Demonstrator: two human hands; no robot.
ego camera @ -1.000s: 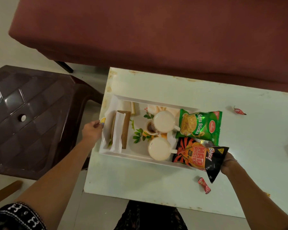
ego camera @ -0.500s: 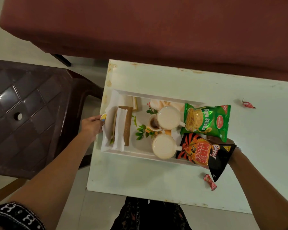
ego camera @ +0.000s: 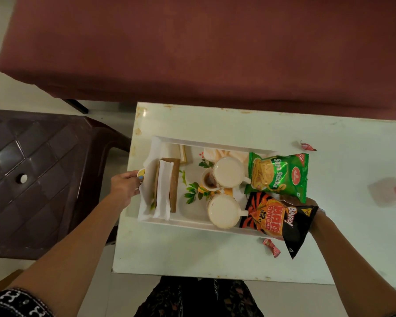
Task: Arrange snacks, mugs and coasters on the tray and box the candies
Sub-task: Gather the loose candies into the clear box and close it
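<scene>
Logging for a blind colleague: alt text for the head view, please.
Both hands grip a white tray on a white table: left hand at its left end, right hand behind a Bingo bag. It holds two mugs, napkins.

A white rectangular tray (ego camera: 188, 221) is sitting between the two hands, the left hand (ego camera: 125, 187) gripping its short end and the right hand (ego camera: 316, 216) lying at the opposite end, mostly hidden behind a packet. Nearest the left hand, a brown holder with white napkins (ego camera: 166, 186) is lying lengthwise. Two cream mugs (ego camera: 224, 192) are standing mid-tray, handles pointing toward the right hand. A green Soya Sticks packet (ego camera: 278, 176) is lying just beyond the right hand; a black-and-orange Bingo packet (ego camera: 277, 219) is overhanging the tray rim against it. One red candy (ego camera: 271, 247) is lying just beside that hand, another (ego camera: 308, 146) well beyond it.
</scene>
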